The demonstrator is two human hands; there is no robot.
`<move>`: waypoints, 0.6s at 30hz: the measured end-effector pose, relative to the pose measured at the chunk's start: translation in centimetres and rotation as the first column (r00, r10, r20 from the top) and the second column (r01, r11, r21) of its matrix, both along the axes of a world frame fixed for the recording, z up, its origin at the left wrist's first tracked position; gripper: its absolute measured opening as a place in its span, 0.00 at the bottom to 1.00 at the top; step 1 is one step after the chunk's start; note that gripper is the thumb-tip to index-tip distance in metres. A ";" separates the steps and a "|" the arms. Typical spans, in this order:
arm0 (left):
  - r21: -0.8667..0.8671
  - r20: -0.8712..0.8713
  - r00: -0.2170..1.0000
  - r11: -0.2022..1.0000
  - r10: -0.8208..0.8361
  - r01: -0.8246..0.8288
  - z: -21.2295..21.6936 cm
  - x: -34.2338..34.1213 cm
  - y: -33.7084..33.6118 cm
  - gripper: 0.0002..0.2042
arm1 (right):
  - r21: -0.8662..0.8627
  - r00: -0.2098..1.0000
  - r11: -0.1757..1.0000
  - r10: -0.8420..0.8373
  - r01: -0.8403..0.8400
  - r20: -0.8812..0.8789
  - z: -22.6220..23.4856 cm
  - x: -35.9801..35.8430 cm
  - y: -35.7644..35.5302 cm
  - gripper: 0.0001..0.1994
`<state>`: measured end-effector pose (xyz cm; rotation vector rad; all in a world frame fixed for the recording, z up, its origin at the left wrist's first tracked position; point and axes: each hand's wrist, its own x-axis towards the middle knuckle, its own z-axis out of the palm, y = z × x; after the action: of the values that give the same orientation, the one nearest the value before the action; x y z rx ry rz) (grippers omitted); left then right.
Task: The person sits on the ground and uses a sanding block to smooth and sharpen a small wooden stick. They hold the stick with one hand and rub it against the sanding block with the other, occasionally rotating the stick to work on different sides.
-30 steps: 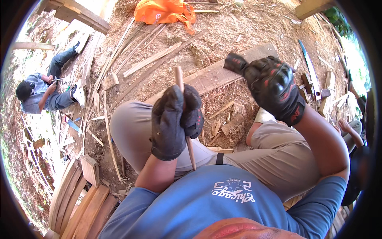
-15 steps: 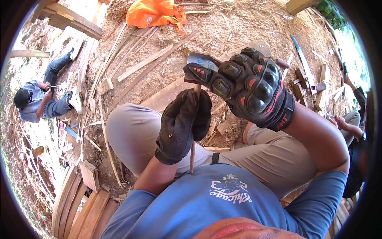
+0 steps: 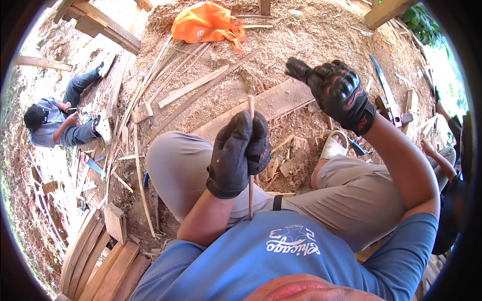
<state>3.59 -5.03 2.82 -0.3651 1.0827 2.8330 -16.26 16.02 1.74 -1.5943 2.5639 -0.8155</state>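
L hand (image 3: 236, 153) fisted round 1 thin stick (image 3: 250, 105), mid-part hidden | R hand (image 3: 336, 90) raised, curled, contents can't tell | 2 black gloves | 1 plank (image 3: 281, 100)

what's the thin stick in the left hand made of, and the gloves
Stick: looks like pale bare wood, thin and straight, unpainted. Left hand glove: dark, matte, probably fabric or worn leather. Right hand glove: black with red, hard-looking moulded knuckle pads, likely synthetic.

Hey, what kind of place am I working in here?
Most likely an outdoor woodworking spot. The ground is covered in sawdust and shavings, split wooden strips and a plank lie scattered about, and your gloved left hand holds a thin wooden stick upright. Another person sits working nearby.
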 end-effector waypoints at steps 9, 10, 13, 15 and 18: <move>-0.316 0.142 0.984 0.947 0.108 -0.059 0.5 0.8 2.9 0.15 | -0.214 0.894 0.946 0.132 -0.242 -0.428 4.3 5.0 -4.0 0.13; -0.322 0.140 0.986 0.946 0.093 -0.044 0.4 1.0 2.9 0.15 | -0.165 0.894 0.958 0.145 -0.233 -0.424 4.1 5.3 -3.9 0.14; -0.312 0.109 0.993 0.950 0.044 -0.008 0.3 1.5 2.8 0.15 | -0.063 0.879 0.971 0.182 -0.232 -0.440 3.5 5.7 -3.2 0.19; -0.280 0.055 0.998 0.960 -0.003 0.018 0.7 1.7 2.5 0.17 | -0.071 0.850 0.965 0.187 -0.254 -0.492 2.6 5.3 -2.6 0.27; -0.096 -0.080 0.993 0.991 0.090 -0.098 0.1 1.7 0.1 0.19 | -0.018 0.864 0.973 0.197 -0.232 -0.463 1.0 3.3 -0.5 0.14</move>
<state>5.28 -4.95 2.89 -0.3267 1.2577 2.9035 -12.95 15.51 2.69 -2.2900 2.5793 -0.5698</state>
